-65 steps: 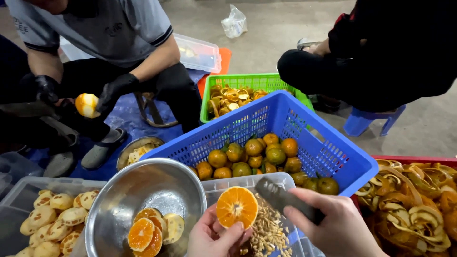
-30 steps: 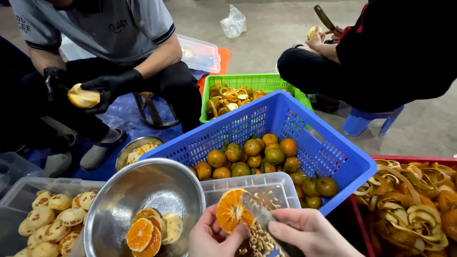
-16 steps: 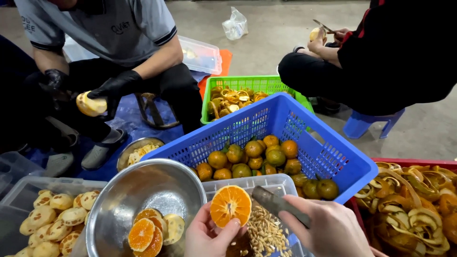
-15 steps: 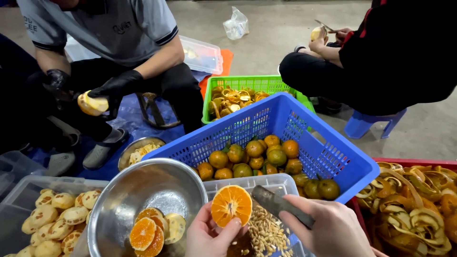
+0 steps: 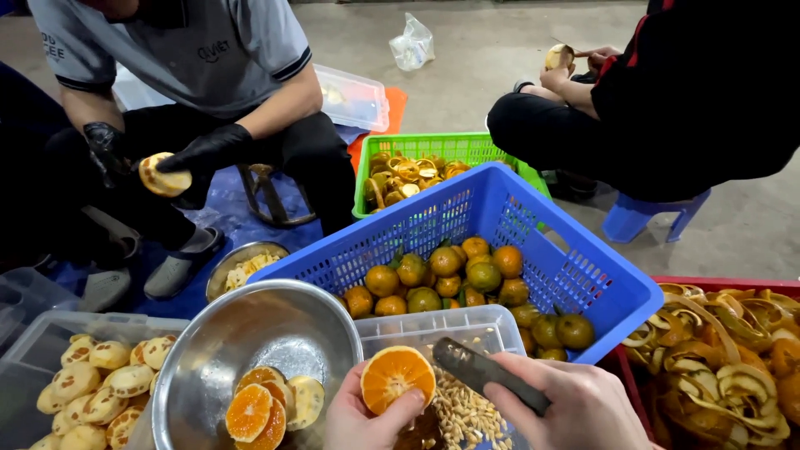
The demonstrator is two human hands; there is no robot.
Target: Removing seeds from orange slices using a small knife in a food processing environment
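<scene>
Wrists cut off (frame bottom): left hand (image 5: 362, 421) grips orange half (image 5: 397, 377).

The bowl (image 5: 250, 342) is polished metal, glossy, with soft reflections on its wall. The blue crate (image 5: 500, 225) and the green crate (image 5: 442, 148) are moulded plastic lattice, slightly shiny. The tub (image 5: 450, 321) is clear, thin plastic, as is the tray (image 5: 33, 350). The tool (image 5: 487, 373) in the right hand (image 5: 575, 408) looks like dull grey metal, matt and rough. The orange half (image 5: 397, 377) held by the left hand (image 5: 362, 417) shows a wet, glistening cut face. The peels (image 5: 725, 350) look leathery and waxy outside, pale and matt inside. A co-worker's gloves (image 5: 204, 154) are black, smooth rubber with a faint sheen. The floor (image 5: 492, 58) is bare matt concrete.
</scene>
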